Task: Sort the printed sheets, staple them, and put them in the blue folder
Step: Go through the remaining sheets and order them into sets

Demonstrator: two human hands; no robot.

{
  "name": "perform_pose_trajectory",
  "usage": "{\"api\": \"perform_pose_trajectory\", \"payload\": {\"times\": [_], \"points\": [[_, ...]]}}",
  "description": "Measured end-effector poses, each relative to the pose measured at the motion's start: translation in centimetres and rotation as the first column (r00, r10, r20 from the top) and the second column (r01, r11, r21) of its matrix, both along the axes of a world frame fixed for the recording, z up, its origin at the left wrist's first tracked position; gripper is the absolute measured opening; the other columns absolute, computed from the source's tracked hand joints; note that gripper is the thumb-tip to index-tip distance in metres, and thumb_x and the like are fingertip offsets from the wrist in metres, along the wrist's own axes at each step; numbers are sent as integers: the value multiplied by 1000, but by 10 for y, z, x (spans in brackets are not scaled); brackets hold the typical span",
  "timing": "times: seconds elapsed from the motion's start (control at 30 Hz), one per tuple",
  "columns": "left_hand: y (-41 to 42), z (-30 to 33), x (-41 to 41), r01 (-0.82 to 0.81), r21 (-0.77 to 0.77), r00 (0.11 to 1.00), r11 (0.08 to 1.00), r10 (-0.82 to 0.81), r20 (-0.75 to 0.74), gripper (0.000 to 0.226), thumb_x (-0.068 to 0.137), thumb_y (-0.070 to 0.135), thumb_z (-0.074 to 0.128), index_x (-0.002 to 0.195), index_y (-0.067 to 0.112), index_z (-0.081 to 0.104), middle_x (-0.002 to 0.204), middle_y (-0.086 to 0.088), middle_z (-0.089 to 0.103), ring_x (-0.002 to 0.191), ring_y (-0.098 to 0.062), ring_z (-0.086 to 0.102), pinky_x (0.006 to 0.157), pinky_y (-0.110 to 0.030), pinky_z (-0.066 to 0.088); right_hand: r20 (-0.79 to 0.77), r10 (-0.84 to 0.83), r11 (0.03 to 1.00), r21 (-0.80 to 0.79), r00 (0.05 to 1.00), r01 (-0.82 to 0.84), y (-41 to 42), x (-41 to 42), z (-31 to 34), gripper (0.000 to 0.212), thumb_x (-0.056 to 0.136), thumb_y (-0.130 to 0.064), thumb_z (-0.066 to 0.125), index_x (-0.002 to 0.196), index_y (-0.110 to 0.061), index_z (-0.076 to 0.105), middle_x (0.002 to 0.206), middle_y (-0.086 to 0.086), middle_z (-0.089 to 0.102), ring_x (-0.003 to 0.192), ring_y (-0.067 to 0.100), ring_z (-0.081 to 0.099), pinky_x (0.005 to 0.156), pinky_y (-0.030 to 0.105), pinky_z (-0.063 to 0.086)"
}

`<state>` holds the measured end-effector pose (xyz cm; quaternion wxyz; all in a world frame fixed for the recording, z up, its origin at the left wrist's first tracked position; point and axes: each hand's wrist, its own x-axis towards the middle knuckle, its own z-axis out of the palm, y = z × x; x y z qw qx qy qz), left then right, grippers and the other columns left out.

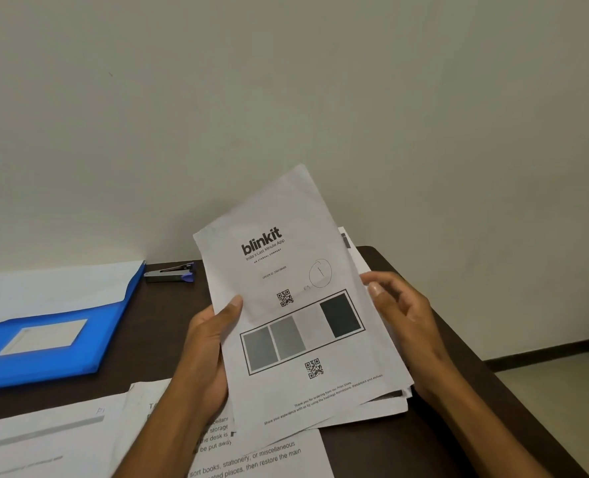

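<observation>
White printed sheets (296,305) raised at frame centre | left hand (210,343) grips their left edge, thumb on front | right hand (401,315) pinches right edge, fingers curled | blue folder (50,339) lower left | stapler (170,272) beside it

The stack (296,305) is held up above the desk (407,439), tilted, between both hands: the left hand (207,353) on the stack's left edge, thumb over its front, the right hand (400,312) on its right edge. Left of the stack, well apart, the folder (44,343) lies flat on the desk. The stapler (170,272) lies behind the folder's right corner, left of the stack, by the wall (286,98). Below and before the stack, loose sheets (79,439) lie on the desk, partly under the left forearm
</observation>
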<state>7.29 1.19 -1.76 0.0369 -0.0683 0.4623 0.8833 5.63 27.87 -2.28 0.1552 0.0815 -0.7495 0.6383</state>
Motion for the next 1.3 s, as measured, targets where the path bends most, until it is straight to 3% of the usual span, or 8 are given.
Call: {"api": "perform_pose_trajectory", "payload": {"times": [0.27,0.4,0.5,0.67,0.93,1.07,1.2,1.3], "points": [[-6,1,2,-17,151,999,988,13,31,30,98,21,60,125,14,70,108,-20,78,84,-39,78,74,-59,65,7,-38,990,139,999,37,-1,-1,-9,71,84,-32,85,142,-40,46,132,-14,68,117,8,68,89,35,65],[-3,4,6,78,181,995,980,-66,-74,45,41,29,98,78,14,77,89,-12,77,75,-30,77,67,-44,64,-3,-28,997,78,1000,28,2,-3,-12,61,90,-25,82,142,-37,51,127,-7,74,113,16,74,88,47,65],[1,5,7,91,210,995,973,-81,-57,35,85,12,67,51,16,70,74,-9,75,60,-27,75,49,-37,60,-34,-47,994,100,998,50,2,-2,-11,53,95,-28,74,142,-36,50,123,-9,75,108,15,76,83,46,66],[-5,-4,0,54,164,996,985,-65,63,21,94,19,60,107,12,75,124,-21,74,114,-47,69,93,-63,58,-81,-44,992,117,996,53,-1,1,-7,45,101,-32,61,143,-37,46,106,-5,79,92,17,79,76,39,67],[-9,-4,0,-40,140,997,989,30,74,31,99,19,64,128,13,70,97,-16,78,78,-34,75,63,-51,66,-140,-250,966,31,958,257,11,-5,-7,41,109,-34,50,150,-36,43,128,-15,68,112,6,70,85,30,61],[-5,3,6,-23,216,999,976,14,40,19,92,16,65,110,14,70,73,-7,74,55,-21,73,46,-36,59,72,-608,717,-378,791,586,42,-14,-6,23,111,-28,50,132,-25,58,123,1,69,110,20,70,92,47,61],[2,13,14,1,221,999,975,9,-41,53,27,30,108,70,18,79,56,-2,66,38,-16,63,34,-27,51,256,-700,503,-486,667,715,72,-17,-13,14,109,-22,49,114,-17,61,103,0,69,101,24,69,86,42,60],[0,6,9,-60,184,996,981,71,-55,47,92,20,71,45,24,74,50,1,64,35,-12,60,33,-23,49,266,-687,519,-472,676,713,73,-17,-12,12,109,-19,48,110,-21,60,96,-3,67,92,21,66,81,39,60]]}}
